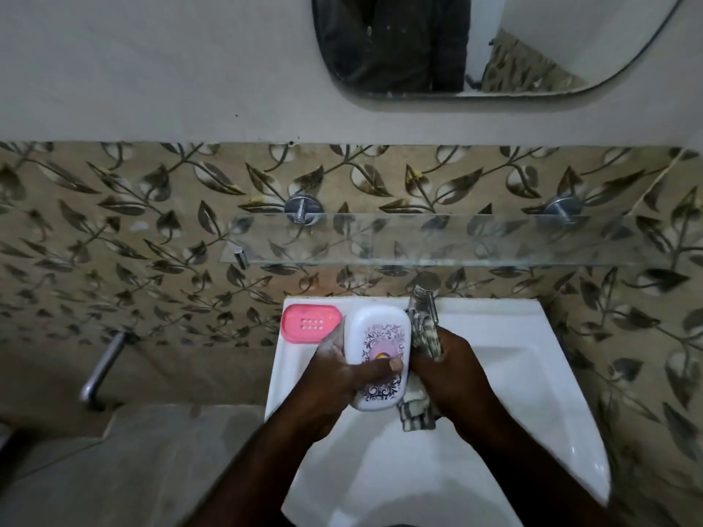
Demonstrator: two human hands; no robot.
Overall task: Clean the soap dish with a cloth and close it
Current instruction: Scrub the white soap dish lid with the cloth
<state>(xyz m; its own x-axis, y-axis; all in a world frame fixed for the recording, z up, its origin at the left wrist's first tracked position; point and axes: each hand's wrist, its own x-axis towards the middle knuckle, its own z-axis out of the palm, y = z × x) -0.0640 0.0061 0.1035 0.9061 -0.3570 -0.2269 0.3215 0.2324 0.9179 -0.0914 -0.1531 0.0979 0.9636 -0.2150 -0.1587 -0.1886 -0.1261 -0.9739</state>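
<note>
My left hand [342, 378] grips the white soap dish lid [380, 336], which has a purple floral print, and holds it above the white sink [532, 374] with the thumb across its top. My right hand [452, 374] clutches a striped grey-and-cream cloth [418, 408] pressed against the lid's right edge. The pink soap dish base [310, 323], with drain holes, lies on the sink's back left corner, just left of the lid.
A chrome tap [422, 294] stands at the sink's back, just behind the cloth. Over it hangs a glass shelf [437, 237] on metal pegs, with a mirror [494, 43] higher up. A metal wall tap [102, 367] sticks out at the left.
</note>
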